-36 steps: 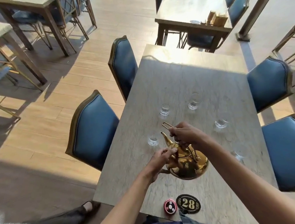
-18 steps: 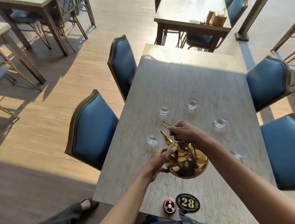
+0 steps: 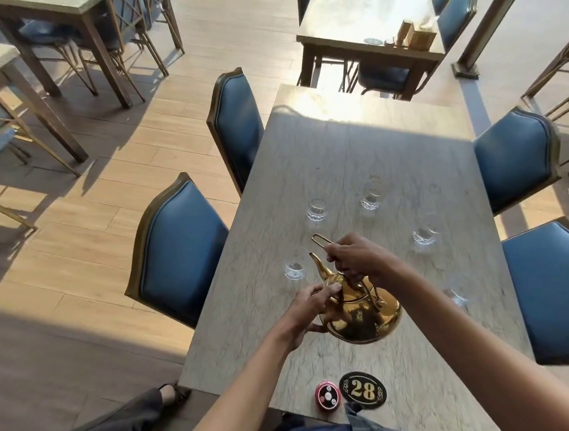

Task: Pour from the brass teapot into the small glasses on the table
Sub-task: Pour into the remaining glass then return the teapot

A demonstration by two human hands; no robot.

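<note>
A: Item one, the round polished brass teapot. Location?

B: Held just above the near middle of the pale stone-grain rectangular table, spout tipped to the far left, toward the near-left small clear glass.

A: Hazards?

B: The spout tip sits beside that glass rather than clearly over it; my judgement is that a steeper tilt could send liquid onto the tabletop. The glass looks light and could be knocked by the spout. Four more small clear glasses, far and right, stand apart.

A: Right hand?

B: Fingers curled round the thin brass wire handle, above the lid, wrist raised.

A: Left hand?

B: Against the pot's left shoulder, fingertips on the brass, thumb beneath; steadying. Whether it truly grips, cannot tell.

A: Sundries?

B: Black oval number plaque reading 28, round red call button, near edge.
</note>
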